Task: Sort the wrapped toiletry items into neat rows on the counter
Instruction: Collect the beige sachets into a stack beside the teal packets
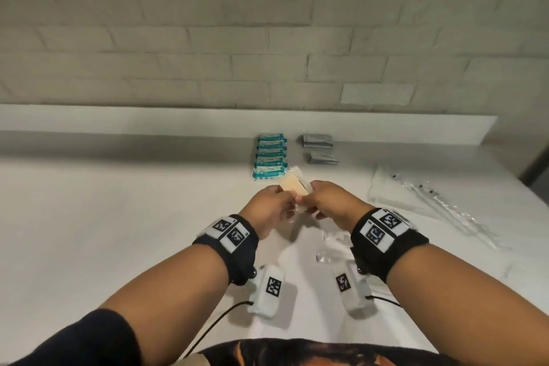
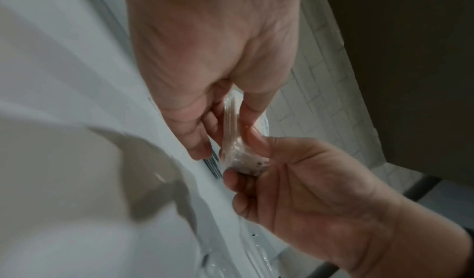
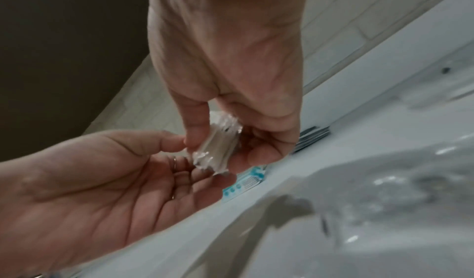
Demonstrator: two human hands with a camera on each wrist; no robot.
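Observation:
Both hands hold one small clear-wrapped packet with a tan insert, above the white counter. My left hand pinches its near end and my right hand grips its right side. In the left wrist view the packet sits between thumb and fingers. The right wrist view shows the packet pinched by the right hand, with the left hand beneath it. A row of teal packets lies behind, with two short stacks of grey packets beside it.
Several long clear-wrapped items lie on a white sheet at the right. Crumpled clear packets lie under my right wrist. A raised ledge and a brick wall run along the back. The counter's corner is at the far right.

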